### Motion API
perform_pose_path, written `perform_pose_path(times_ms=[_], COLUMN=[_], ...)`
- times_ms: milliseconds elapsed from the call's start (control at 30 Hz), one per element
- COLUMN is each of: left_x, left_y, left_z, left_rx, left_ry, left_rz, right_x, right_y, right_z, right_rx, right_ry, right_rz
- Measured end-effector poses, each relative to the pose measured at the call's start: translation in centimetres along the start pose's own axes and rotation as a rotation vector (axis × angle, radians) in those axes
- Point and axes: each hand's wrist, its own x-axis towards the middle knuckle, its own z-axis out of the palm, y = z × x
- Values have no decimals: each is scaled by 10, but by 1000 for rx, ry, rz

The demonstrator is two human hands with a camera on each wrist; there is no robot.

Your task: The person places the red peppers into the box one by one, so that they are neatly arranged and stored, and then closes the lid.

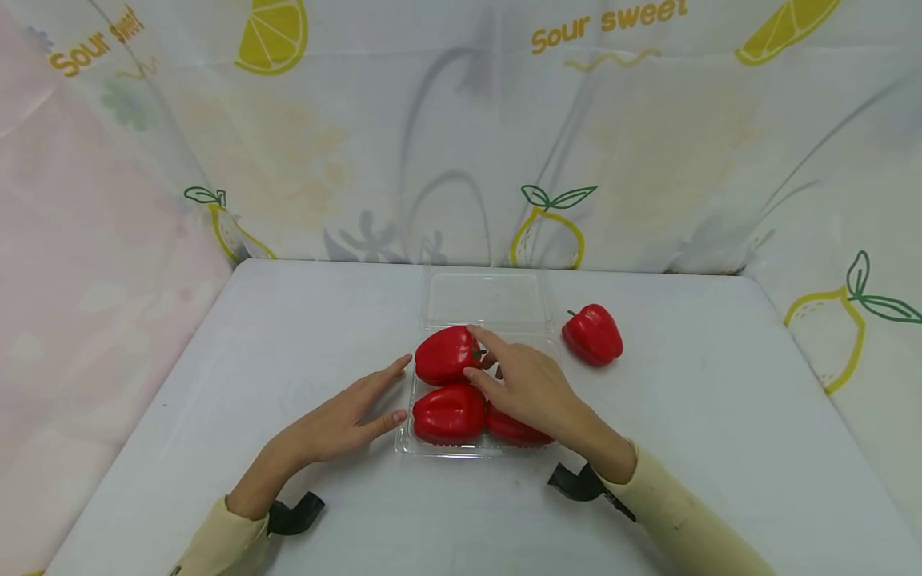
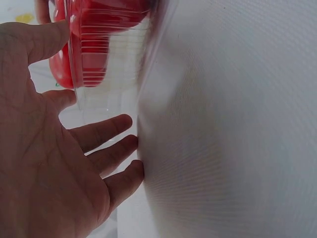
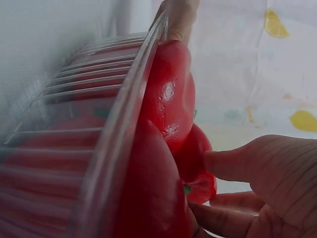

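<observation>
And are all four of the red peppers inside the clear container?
No, one red pepper lies on the white table, outside the clear container and to its right in the head view.

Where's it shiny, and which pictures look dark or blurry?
Head view: bright, white glints on the glossy red bell peppers; left wrist: dimmer, soft shadow on the white tabletop; right wrist: also dim, one pepper glinting, the clear ridged plastic container blurred near the bottom.
</observation>
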Motion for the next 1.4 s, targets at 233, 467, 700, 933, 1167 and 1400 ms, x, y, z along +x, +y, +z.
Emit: perform_pose_path(times_ms=[233, 467, 700, 933, 1167, 1400], left_x=[2, 2, 2, 1, 0, -1], left_y=[0, 0, 0, 0, 0, 0], left_z=[0, 0, 0, 1, 1, 1], left_rx=[3, -7, -10, -14, 2, -1], left_ry=[0, -3, -5, -7, -9, -6], left_rz=[-2, -5, -12, -10, -16, -11], right_x=[0, 2, 0, 0, 0, 1], right_y=[1, 3, 3, 2, 5, 7], right_z=[1, 2, 1, 1, 2, 1], right_rx=[-108, -184, -210, -224, -232, -190], right_ry=[93, 142, 106, 44, 10, -47], right_rz=[-47, -198, -233, -192, -187, -190])
